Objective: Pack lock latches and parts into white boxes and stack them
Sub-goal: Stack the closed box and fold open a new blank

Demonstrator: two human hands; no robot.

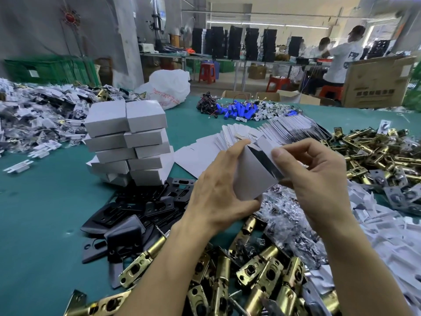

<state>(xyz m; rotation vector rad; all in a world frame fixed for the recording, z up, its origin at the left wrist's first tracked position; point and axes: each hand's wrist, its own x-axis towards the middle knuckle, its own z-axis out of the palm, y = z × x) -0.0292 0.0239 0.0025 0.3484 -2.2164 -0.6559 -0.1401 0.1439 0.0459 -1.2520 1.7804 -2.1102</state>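
I hold a small white box (252,176) in the air over the table, its top end open and dark inside. My left hand (218,192) grips its left side and bottom corner. My right hand (314,176) pinches the box's upper flap between thumb and fingers. A two-column stack of closed white boxes (127,140) stands to the left on the green table (45,213). Brass lock latches (255,270) lie heaped below my arms, with more brass latches (373,153) at the right. Black strike plates (141,215) lie by the stack's foot.
Flat unfolded white box blanks (250,135) fan out behind my hands. Clear bags of screws (282,213) lie under the box. Bagged parts (34,115) pile up at far left, blue batteries (237,110) at the back. White paper inserts (391,236) lie at right. Two people work at a far bench.
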